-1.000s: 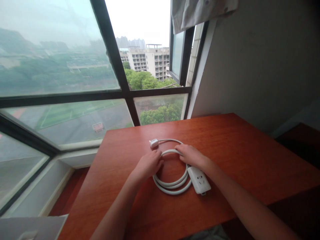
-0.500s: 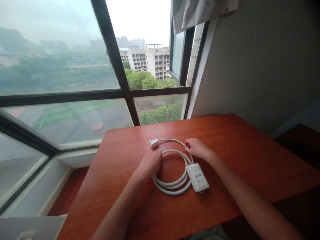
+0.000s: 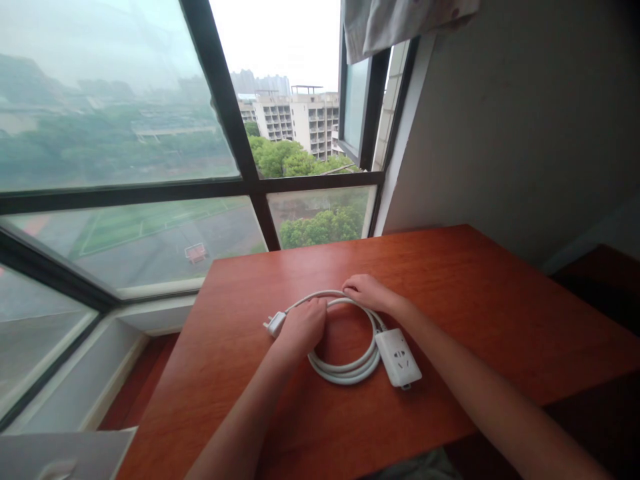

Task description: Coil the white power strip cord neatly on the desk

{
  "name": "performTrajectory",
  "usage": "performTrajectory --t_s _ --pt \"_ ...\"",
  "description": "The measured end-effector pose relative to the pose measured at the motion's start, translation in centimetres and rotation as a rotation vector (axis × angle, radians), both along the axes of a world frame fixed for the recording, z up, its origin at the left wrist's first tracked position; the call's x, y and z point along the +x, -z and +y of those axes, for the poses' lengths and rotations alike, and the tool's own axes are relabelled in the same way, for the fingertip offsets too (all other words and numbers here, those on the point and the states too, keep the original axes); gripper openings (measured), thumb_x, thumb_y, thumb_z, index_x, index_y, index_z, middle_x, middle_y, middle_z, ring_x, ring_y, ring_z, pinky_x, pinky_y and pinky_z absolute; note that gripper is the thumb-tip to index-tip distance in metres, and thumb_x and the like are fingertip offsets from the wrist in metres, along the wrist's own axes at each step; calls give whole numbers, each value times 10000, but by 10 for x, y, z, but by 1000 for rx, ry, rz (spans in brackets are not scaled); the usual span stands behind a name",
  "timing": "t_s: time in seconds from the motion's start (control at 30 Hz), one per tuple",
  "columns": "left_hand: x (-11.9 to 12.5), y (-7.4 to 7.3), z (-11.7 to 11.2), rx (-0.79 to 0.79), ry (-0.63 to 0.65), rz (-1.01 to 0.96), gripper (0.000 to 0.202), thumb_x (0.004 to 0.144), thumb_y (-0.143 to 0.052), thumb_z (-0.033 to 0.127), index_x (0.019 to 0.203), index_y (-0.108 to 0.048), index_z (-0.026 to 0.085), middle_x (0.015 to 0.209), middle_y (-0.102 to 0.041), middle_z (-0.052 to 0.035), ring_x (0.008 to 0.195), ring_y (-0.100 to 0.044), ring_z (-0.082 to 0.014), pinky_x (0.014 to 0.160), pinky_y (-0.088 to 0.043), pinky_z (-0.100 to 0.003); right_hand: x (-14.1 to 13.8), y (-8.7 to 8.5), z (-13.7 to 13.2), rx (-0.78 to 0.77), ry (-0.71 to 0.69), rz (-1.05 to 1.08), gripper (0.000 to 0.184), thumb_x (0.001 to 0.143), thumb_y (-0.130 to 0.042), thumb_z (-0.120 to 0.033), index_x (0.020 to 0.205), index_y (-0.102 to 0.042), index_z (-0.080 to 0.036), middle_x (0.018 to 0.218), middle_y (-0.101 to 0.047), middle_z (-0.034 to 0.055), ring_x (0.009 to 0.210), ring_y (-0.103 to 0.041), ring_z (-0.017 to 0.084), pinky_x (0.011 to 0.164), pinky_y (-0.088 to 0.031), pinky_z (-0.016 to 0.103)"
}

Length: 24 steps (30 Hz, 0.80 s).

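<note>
A white extension cable (image 3: 345, 367) lies coiled on the red-brown wooden table (image 3: 450, 287). Its socket block (image 3: 399, 357) rests at the coil's right side, face up. Its plug (image 3: 275, 324) points out to the left of the coil. My left hand (image 3: 300, 327) is curled over the coil's left part, just beside the plug. My right hand (image 3: 367, 292) presses with bent fingers on the cable at the far side of the coil.
A large dark-framed window (image 3: 225, 133) runs behind and left of the table, with a grey wall (image 3: 525, 120) to the right. Cloth (image 3: 400, 23) hangs at the top. A pale flat thing (image 3: 60, 453) lies at the bottom left.
The plug end has swung from the far side of the coil round to the left. My right hand has slid leftward along the cable. The left hand stayed on the coil.
</note>
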<state>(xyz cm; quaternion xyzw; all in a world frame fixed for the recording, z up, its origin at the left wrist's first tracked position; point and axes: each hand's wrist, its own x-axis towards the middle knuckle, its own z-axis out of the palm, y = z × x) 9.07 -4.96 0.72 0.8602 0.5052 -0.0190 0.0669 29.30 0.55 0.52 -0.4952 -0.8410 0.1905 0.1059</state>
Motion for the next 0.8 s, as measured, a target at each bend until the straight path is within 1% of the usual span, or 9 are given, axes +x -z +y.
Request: performTrajectory --t_s 0.1,0.17,0.27,0.37,0.47,0.53,0.6,0.7,0.8 --pt "3 0 0 -12 -9 -3 258 920 -341 77 1025 -567 141 1003 -664 -139 940 -651 -252 812 -490 -351 0 -6 -8 -1 -41 -18 299 931 -494 -331 847 -724 -160 870 -707 81 795 -607 181 710 -387 256" --pt "4 1 0 -19 -16 -15 254 927 -338 84 1021 -568 136 981 -660 -141 937 -651 -254 808 -489 -352 0 -6 -15 13 -79 -43 260 893 -560 -369 859 -704 -156 877 -680 85 800 -590 187 711 -389 259" --pt "6 -1 -1 -35 -42 -7 250 933 -338 95 1027 -565 138 965 -651 -138 900 -647 -251 766 -491 -348 1 3 -23 56 -109 -90 125 827 -606 -195 924 -669 -147 971 -631 97 896 -566 192 789 -396 260" --pt "9 -5 -2 28 -41 20 232 926 -367 110 1022 -575 148 996 -633 -144 911 -619 -249 785 -477 -358 0 16 -25 80 -56 -113 260 794 -507 -25 977 -645 -148 1011 -592 96 930 -550 182 831 -393 265" --pt "8 -9 -3 183 -29 -11 195 923 -422 173 1028 -586 161 1081 -609 -162 1027 -564 -284 885 -429 -410 0 23 -23 73 -18 -24 244 813 -499 -50 981 -641 -155 1044 -567 91 890 -555 168 806 -411 260" --pt "3 -11 -1 222 -61 -92 238 917 -456 229 1121 -563 171 1143 -598 -160 1052 -554 -288 893 -416 -405 1 21 -22 73 -19 77 225 817 -506 -69 968 -644 -163 1049 -567 84 891 -559 166 805 -419 258" --pt "-5 -11 2 138 -108 -194 265 903 -478 264 1144 -551 183 1102 -630 -130 971 -594 -259 822 -434 -352 2 16 -22 78 -35 177 242 790 -507 -48 947 -648 -167 1017 -593 74 903 -563 169 813 -422 259" --pt "-18 -11 8 -86 -143 -363 132 867 -499 280 914 -587 193 855 -665 -55 768 -614 -201 677 -423 -283 4 3 -24 39 -59 318 267 749 -477 -18 883 -653 -168 895 -649 42 845 -580 159 784 -425 248" --pt "-23 -9 12 -360 -162 -664 147 849 -488 302 779 -535 182 693 -618 -15 645 -586 -162 597 -413 -250 5 -9 -25 -72 -53 429 258 739 -452 -40 827 -655 -171 764 -652 0 718 -583 129 685 -425 219"
